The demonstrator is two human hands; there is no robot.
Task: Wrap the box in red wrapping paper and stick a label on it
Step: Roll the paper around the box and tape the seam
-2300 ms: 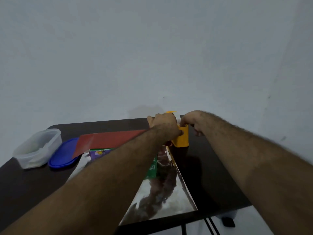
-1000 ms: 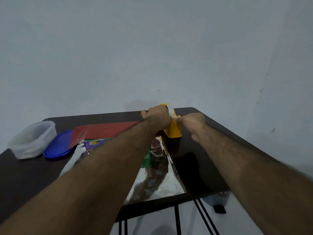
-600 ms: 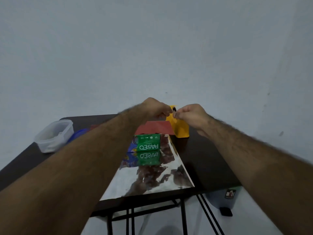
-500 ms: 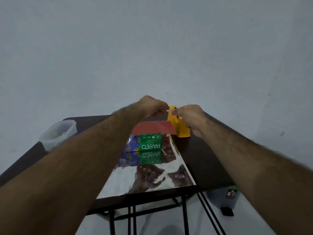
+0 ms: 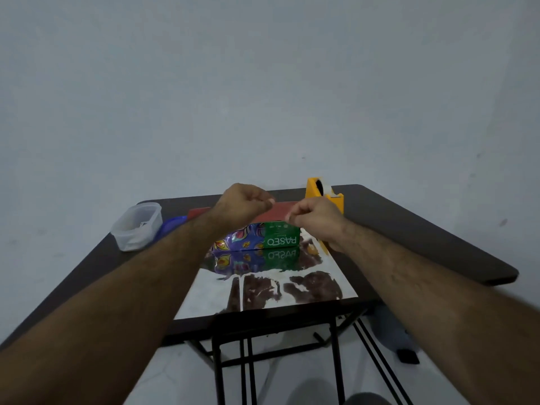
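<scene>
Both hands raised over the box (image 5: 263, 240).
Left hand (image 5: 244, 204) and right hand (image 5: 314, 216) each have a curled, pinching grip; what they pinch cannot be told.

From where I watch, the bare dark table (image 5: 423, 229) to the right of the shiny sheet (image 5: 268, 287) gives a hand open passage, bounded at the far end by the yellow tape dispenser (image 5: 324, 197). On the left, the clear tub (image 5: 137, 226) and blue lid (image 5: 171, 226) stand near the far-left edge. The box (image 5: 257, 242) blocks the middle, with both my hands (image 5: 242, 204) (image 5: 314, 217) raised over it.
</scene>
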